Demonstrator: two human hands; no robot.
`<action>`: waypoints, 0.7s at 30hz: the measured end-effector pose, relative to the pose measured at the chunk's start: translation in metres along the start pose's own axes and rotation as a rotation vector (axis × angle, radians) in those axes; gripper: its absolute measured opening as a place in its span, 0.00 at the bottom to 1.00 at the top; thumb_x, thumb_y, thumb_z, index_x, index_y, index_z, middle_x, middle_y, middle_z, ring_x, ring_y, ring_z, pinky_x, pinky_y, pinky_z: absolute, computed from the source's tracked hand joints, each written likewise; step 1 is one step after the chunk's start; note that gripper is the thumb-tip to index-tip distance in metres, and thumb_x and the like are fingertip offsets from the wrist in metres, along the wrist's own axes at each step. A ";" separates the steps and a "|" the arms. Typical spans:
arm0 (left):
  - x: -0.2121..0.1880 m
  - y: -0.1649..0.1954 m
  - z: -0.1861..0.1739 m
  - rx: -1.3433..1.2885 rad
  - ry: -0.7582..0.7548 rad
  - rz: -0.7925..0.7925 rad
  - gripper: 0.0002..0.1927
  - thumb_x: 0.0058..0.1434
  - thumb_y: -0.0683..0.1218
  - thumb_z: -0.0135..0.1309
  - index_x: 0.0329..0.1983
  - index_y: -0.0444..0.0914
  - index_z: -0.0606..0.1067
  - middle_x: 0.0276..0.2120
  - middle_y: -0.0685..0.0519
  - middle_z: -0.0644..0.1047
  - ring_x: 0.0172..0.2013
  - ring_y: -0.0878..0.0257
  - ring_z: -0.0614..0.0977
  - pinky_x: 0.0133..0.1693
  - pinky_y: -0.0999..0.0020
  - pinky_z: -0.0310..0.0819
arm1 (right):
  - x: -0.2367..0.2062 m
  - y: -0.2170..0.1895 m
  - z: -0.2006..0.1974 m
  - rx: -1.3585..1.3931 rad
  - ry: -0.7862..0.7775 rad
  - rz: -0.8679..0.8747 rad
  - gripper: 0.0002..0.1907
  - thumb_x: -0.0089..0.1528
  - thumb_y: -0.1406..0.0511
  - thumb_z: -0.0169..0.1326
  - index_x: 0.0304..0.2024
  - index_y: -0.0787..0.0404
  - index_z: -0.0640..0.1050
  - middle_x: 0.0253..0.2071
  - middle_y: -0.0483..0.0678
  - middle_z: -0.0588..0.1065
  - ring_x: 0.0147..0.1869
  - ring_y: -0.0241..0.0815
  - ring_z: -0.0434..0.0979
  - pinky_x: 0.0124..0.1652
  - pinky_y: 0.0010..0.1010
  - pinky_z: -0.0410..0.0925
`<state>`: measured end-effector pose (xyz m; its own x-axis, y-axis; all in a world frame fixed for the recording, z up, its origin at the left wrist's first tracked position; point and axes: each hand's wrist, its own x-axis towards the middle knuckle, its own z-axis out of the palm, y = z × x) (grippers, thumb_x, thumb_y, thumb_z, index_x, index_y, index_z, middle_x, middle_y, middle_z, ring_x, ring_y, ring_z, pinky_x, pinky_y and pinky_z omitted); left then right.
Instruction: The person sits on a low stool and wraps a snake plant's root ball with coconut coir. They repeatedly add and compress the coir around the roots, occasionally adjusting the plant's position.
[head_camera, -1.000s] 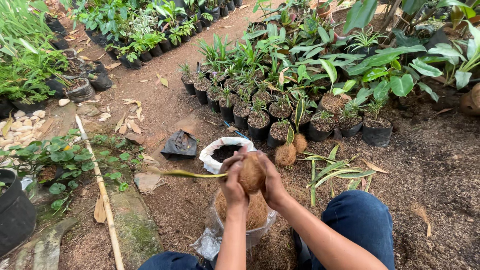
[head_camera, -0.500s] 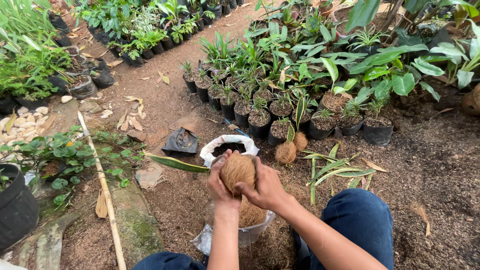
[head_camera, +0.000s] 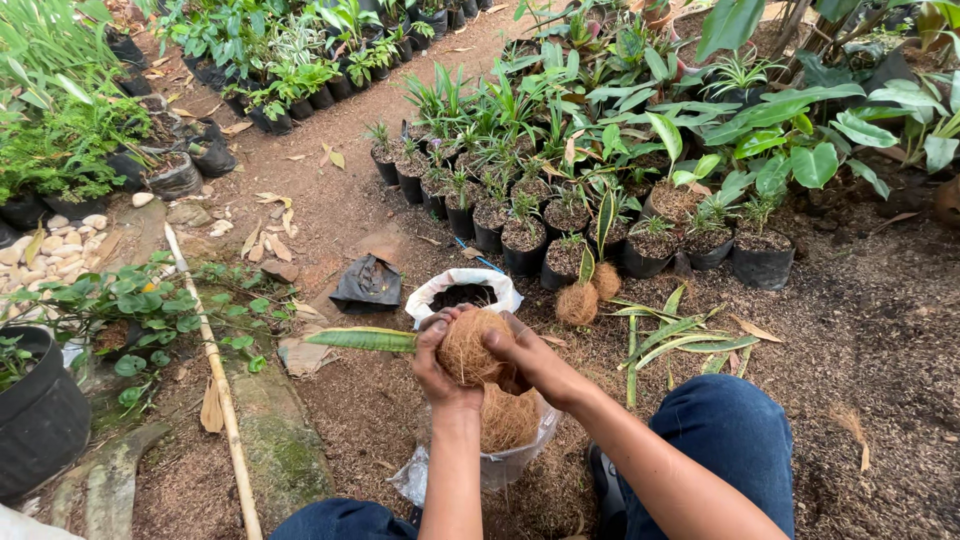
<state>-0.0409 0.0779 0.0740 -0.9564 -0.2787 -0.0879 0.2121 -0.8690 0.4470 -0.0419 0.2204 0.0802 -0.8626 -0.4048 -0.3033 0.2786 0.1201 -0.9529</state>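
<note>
1. Head view: left hand and right hand closed together around a brown fibre ball, held in mid-air above the ground.
2. Left grip: fingers curled over the ball's left side and top, tight on the fibre.
3. Right grip: fingers wrapped over the ball's right side, thumb pressed on the front.
4. Long green leaf projecting leftwards from the ball, roughly level, base hidden under the left hand.
5. Clear plastic bag of loose brown fibre directly below the hands, standing on the soil between the knees.
6. White sack with rolled rim and dark soil inside, just beyond the hands.
7. Two more fibre-wrapped plants on the ground right of the sack, near a row of black nursery pots.
8. Cut green leaves scattered on the soil right of the hands.
9. Empty black bag lying flat left of the sack; bamboo pole along the ground further left.
</note>
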 end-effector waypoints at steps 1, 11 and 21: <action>0.000 0.000 0.000 0.029 0.017 0.003 0.10 0.54 0.44 0.54 0.38 0.37 0.75 0.37 0.48 0.79 0.46 0.51 0.82 0.53 0.53 0.80 | 0.000 0.001 0.001 0.054 0.010 -0.061 0.54 0.58 0.36 0.51 0.75 0.61 0.58 0.49 0.63 0.73 0.43 0.45 0.72 0.35 0.31 0.67; -0.001 0.004 0.000 -0.076 -0.070 0.066 0.11 0.52 0.44 0.53 0.37 0.35 0.75 0.36 0.45 0.78 0.46 0.48 0.81 0.54 0.52 0.79 | -0.006 -0.013 0.004 -0.036 0.080 -0.028 0.63 0.54 0.37 0.55 0.77 0.65 0.47 0.47 0.64 0.78 0.31 0.38 0.76 0.29 0.29 0.69; -0.002 0.001 0.005 -0.022 -0.034 0.038 0.13 0.54 0.47 0.50 0.38 0.34 0.75 0.37 0.44 0.78 0.45 0.47 0.82 0.54 0.50 0.79 | -0.003 -0.007 -0.001 -0.083 0.100 -0.122 0.63 0.57 0.34 0.54 0.75 0.67 0.45 0.62 0.64 0.70 0.59 0.46 0.79 0.52 0.39 0.75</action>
<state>-0.0400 0.0792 0.0791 -0.9537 -0.2980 -0.0404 0.2527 -0.8670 0.4294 -0.0418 0.2220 0.0874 -0.9269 -0.3289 -0.1810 0.1372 0.1520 -0.9788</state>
